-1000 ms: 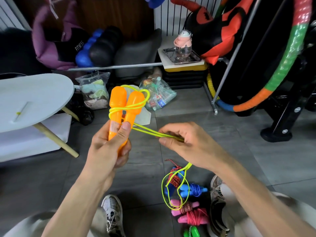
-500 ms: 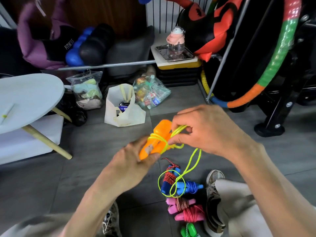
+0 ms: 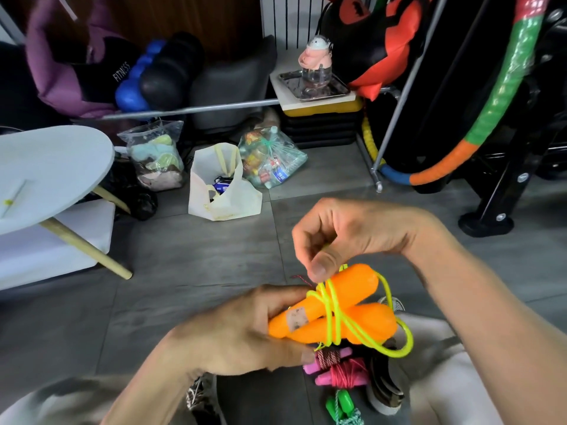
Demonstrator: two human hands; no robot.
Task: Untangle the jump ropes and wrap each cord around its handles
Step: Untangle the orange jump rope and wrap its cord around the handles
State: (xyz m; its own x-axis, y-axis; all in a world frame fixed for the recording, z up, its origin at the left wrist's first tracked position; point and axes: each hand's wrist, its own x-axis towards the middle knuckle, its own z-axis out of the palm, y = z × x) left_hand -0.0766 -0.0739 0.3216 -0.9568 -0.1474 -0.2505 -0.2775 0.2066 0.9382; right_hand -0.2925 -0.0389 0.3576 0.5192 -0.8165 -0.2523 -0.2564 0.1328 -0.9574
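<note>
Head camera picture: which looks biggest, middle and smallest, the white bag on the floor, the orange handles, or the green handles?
1. Orange handles, though they are held close to the camera, so they may only look biggest.
2. White bag, farther away; these two look nearly alike, so their order is unsure.
3. Green handles, plainly smallest, partly cut off.

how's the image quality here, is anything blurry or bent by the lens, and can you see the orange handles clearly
Head view: the orange handles and yellow cord are sharp and evenly lit, no glare; the left hand is slightly soft; the wide lens bows the metal bar and white table near the edges.
</note>
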